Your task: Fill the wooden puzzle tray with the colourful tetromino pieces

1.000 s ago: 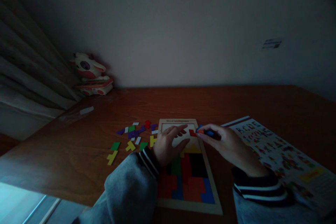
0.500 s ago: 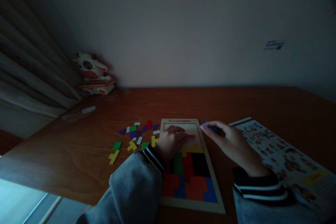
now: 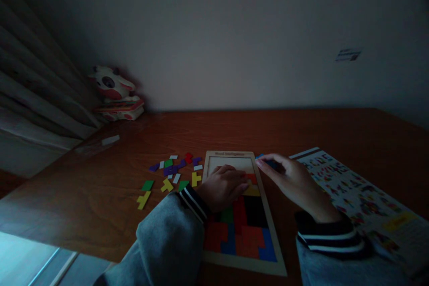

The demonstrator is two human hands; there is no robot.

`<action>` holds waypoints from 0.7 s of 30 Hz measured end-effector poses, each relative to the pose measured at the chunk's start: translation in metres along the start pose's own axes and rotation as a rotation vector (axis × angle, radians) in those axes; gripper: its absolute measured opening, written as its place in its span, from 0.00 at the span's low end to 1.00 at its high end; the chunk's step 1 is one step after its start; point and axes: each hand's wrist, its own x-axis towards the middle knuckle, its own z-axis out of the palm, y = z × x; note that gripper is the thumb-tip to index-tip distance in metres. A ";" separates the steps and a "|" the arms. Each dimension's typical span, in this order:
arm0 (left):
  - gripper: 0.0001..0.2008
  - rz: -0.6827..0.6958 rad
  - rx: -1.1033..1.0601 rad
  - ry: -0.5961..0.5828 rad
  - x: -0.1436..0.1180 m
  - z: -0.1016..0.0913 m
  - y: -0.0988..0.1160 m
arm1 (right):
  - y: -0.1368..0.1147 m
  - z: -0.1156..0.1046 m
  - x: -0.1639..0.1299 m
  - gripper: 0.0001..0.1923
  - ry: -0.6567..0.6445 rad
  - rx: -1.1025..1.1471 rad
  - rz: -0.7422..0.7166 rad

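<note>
A wooden puzzle tray [image 3: 277, 250] lies on the brown table, its near half filled with red, blue, green and black blocks. My left hand [image 3: 224, 187] rests inside the tray with fingers curled, its fingertips pressing a red piece [image 3: 252, 178] just above a yellow one. My right hand [image 3: 288, 178] hovers at the tray's right edge and pinches a blue piece [image 3: 261, 156] between fingers and thumb. The tray's far end shows bare wood. The room is dim.
Several loose pieces [image 3: 170, 173] in purple, white, green, yellow and red lie left of the tray. A printed pattern sheet [image 3: 355, 196] lies to the right. A toy cow on a box [image 3: 114, 94] stands at the far left by a curtain.
My left hand has drawn back toward me and curled, sliding the red piece down against the yellow row. My right hand has withdrawn slightly to the right with the blue piece.
</note>
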 end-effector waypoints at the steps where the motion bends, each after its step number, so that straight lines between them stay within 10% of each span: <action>1: 0.17 0.007 -0.010 0.006 0.000 0.001 -0.001 | 0.001 0.000 0.000 0.19 0.002 0.000 -0.003; 21: 0.15 0.211 -0.148 0.016 0.001 -0.002 0.003 | -0.002 0.000 0.000 0.16 -0.029 -0.028 -0.056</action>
